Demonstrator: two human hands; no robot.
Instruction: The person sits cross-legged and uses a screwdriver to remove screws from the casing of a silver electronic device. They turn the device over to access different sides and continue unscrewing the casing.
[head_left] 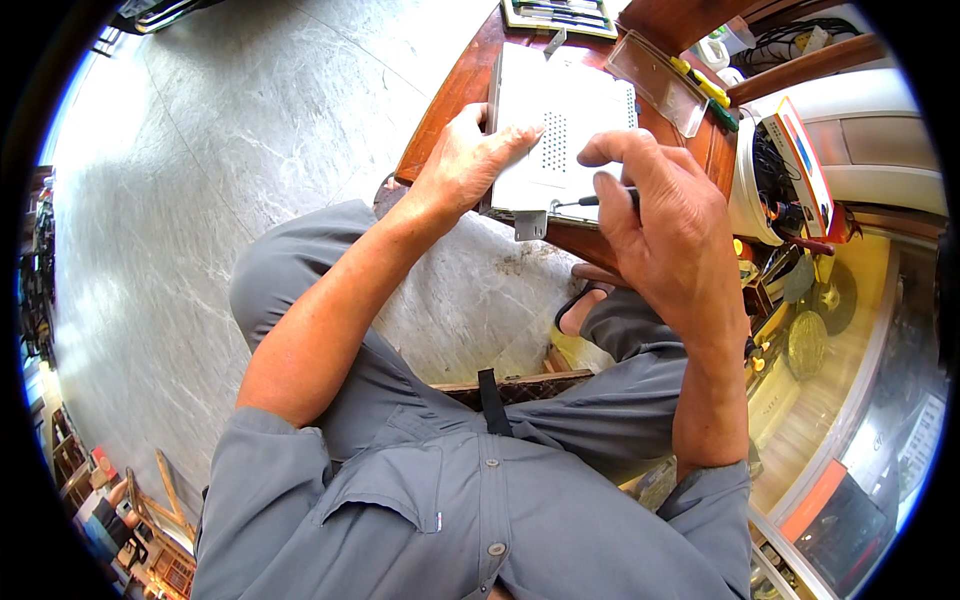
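A white metal case (568, 100) with rows of small vent holes lies on the wooden table (431, 132), a grey bent bracket (529, 228) at its near edge. My left hand (470, 165) grips the case's left side, thumb on the top, fingers round the edge. In my right hand (660, 215) is a thin screwdriver (590, 200) with a dark handle; its metal tip touches the near left corner of the case by the bracket. My index finger is bent over the case.
Beyond the case are a tool tray (560, 18) and a clear plastic lid (650, 85) with yellow and green tools. A white bucket (745, 190) of cables and a flat box (805, 160) stand at the right, above a glass cabinet (840, 420). My knees sit below the table edge.
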